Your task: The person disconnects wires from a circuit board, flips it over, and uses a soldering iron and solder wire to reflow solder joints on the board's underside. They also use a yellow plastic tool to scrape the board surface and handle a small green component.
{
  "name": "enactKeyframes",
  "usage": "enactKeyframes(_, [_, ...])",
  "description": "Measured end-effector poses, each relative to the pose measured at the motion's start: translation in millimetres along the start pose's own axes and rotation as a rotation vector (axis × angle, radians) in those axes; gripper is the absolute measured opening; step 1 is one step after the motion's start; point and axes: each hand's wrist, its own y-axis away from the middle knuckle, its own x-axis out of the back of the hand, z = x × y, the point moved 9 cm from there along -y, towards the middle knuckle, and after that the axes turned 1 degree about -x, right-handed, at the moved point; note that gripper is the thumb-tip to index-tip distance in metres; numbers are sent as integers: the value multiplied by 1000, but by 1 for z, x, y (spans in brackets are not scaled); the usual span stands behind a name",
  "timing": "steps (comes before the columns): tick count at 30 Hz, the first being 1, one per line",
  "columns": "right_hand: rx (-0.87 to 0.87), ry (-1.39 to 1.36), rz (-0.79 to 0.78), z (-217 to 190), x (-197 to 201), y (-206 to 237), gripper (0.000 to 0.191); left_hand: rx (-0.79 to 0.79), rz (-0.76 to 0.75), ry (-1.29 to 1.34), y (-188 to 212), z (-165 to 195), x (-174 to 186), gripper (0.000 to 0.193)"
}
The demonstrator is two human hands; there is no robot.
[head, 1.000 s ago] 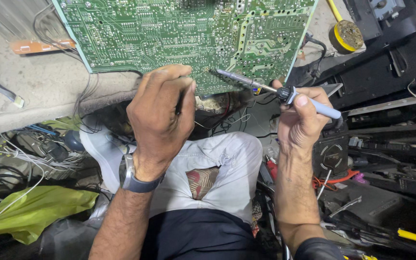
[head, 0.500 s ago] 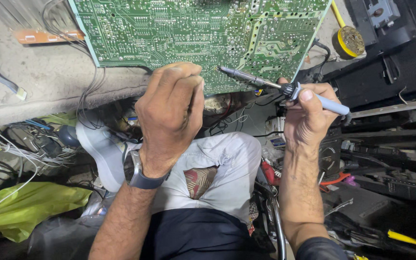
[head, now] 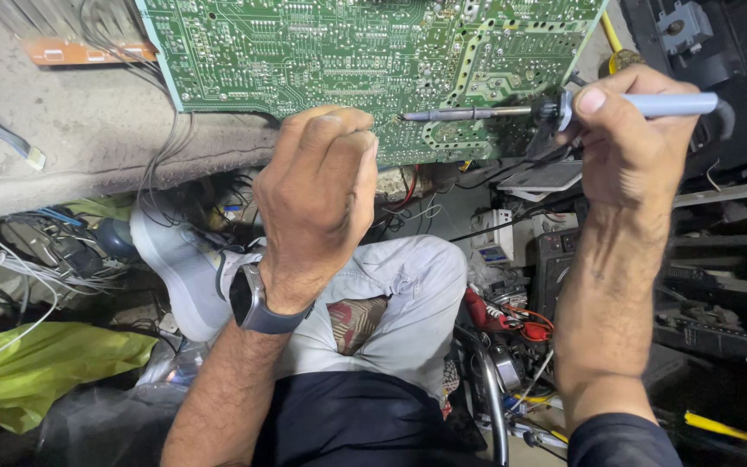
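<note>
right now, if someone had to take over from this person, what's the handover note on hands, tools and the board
Left hand: curled in a loose fist at the lower edge of the green circuit board; what it grips, if anything, is hidden.
Right hand: closed on the blue handle of the soldering iron, held level, tip resting on the board's solder side near the lower edge.
Board: propped solder side up against the grey ledge, wires hanging below.
Done: iron brought onto the board.
Left: whether any joint is finished cannot be told.
</note>
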Motion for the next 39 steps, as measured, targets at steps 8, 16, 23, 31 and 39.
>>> enactKeyframes(8, [-28, 43, 29, -11, -4, -5, 17, -23, 6, -43, -1, 2, -2, 18])
enactKeyframes(16, [-30, 12, 74, 0, 7, -1, 16, -6, 10, -12, 0, 0, -2, 17])
enactKeyframes(23, [34, -159, 59, 7, 5, 11, 19, 32, 3, 81, 1, -5, 1, 11])
enactKeyframes(31, [33, -153, 104, 14, 4, 18, 17, 16, -11, 43, 1, -3, -1, 10])
enactKeyframes(39, [35, -101, 136, 15, -1, 22, 16, -5, -10, 18, 1, -1, -1, 12])
